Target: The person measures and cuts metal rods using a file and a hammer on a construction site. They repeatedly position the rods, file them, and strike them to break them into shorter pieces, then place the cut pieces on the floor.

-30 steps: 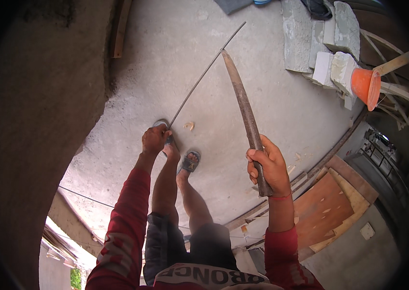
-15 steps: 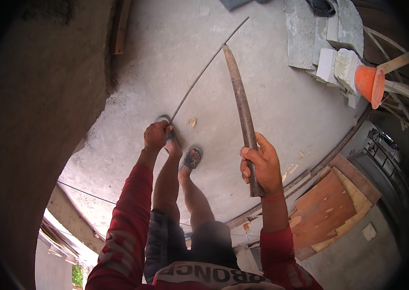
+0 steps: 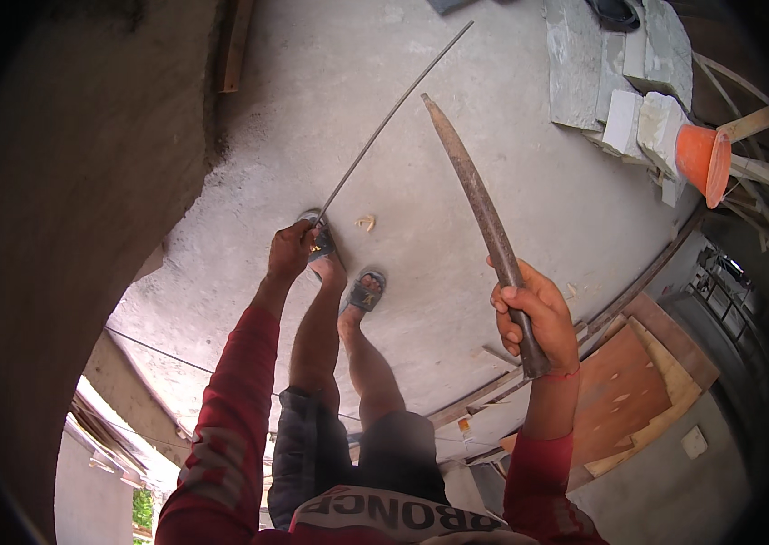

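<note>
The metallic-looking curved brown bar (image 3: 483, 204), likely stiff, is aptly gripped at its lower-right end by the right hand (image 3: 542, 311), the thin grey rod (image 3: 393, 116) by the left hand (image 3: 289, 252).

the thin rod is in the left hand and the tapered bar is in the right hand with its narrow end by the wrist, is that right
Not quite: the tapered bar has its thick end by the wrist, and its narrow end points away, as the head view shows. The left hand does hold the thin rod, and the right hand the bar.
</note>
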The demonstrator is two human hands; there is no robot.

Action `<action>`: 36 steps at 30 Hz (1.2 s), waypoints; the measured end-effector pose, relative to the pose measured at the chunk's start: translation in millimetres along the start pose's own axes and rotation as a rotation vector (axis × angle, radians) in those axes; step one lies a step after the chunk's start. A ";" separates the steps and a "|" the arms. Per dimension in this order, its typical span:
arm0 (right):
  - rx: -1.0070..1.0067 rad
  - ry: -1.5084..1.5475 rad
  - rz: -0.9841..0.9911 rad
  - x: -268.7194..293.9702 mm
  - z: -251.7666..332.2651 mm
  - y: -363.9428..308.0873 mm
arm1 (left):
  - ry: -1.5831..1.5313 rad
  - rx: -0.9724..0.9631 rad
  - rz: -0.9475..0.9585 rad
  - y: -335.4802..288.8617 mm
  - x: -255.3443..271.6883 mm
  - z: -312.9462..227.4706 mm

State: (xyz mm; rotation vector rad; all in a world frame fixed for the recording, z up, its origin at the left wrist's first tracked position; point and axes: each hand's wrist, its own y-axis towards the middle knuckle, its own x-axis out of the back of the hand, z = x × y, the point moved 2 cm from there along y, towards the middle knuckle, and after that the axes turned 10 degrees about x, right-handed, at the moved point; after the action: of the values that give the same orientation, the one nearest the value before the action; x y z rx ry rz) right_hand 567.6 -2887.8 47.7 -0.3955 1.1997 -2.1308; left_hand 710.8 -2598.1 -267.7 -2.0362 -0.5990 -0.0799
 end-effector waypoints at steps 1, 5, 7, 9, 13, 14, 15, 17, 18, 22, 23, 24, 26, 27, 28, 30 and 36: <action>-0.022 -0.023 -0.003 -1.3 -4.2 -3.8 | -0.018 -0.025 -0.004 -1.6 -2.8 0.5; -0.099 -0.030 -0.017 -7.2 -24.0 -20.7 | -0.103 -0.075 -0.015 -9.0 -13.1 -1.9; -0.127 -0.020 -0.023 -12.7 -34.6 -29.5 | -0.116 -0.095 -0.012 -11.8 -15.7 -2.9; -0.160 -0.006 -0.029 -18.0 -42.8 -39.1 | -0.131 -0.079 0.023 -12.4 -18.3 -2.7; -0.224 -0.022 -0.017 -23.8 -50.8 -55.6 | -0.139 -0.139 0.033 -12.3 -21.4 -1.2; -0.234 -0.033 -0.015 -25.2 -52.3 -58.6 | -0.127 -0.132 0.024 -11.9 -21.9 -0.1; -0.241 -0.042 -0.014 -26.2 -53.8 -60.8 | -0.127 -0.103 0.021 -11.3 -22.5 1.7; -0.230 -0.056 0.029 -29.0 -56.4 -62.9 | -0.153 -0.127 0.009 -10.0 -23.3 3.5; -0.236 -0.077 0.035 -30.0 -57.9 -63.5 | -0.182 -0.115 0.015 -9.6 -24.0 4.7; -0.205 -0.062 0.046 -37.9 -65.0 -65.2 | -0.137 -0.078 0.020 -9.5 -25.8 7.9; -0.193 -0.066 0.037 -40.5 -67.7 -65.1 | -0.164 -0.089 0.019 -10.0 -26.2 7.6; -0.188 -0.079 0.018 -42.9 -70.7 -65.0 | -0.204 -0.099 0.029 -10.5 -26.8 7.3; -0.164 -0.063 0.025 -48.9 -77.3 -65.1 | -0.181 -0.094 0.021 -11.3 -28.0 7.1; -0.151 -0.056 0.024 -52.1 -81.1 -64.4 | -0.188 -0.098 0.013 -11.3 -28.5 6.8; -0.147 -0.072 0.029 -54.0 -84.5 -64.2 | -0.182 -0.093 0.013 -11.4 -29.5 6.6; -0.139 -0.102 0.023 -59.6 -92.2 -63.5 | -0.197 -0.075 0.007 -10.9 -30.8 6.7; -0.097 -0.098 -0.040 -86.3 -118.7 -72.3 | -0.214 -0.048 -0.022 -11.6 -32.5 5.8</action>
State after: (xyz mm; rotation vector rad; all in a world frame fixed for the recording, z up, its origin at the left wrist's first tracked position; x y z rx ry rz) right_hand 538.7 -2726.8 49.8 -0.5649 1.2519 -2.0668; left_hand 676.1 -2601.0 -271.0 -2.0999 -0.7590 0.1130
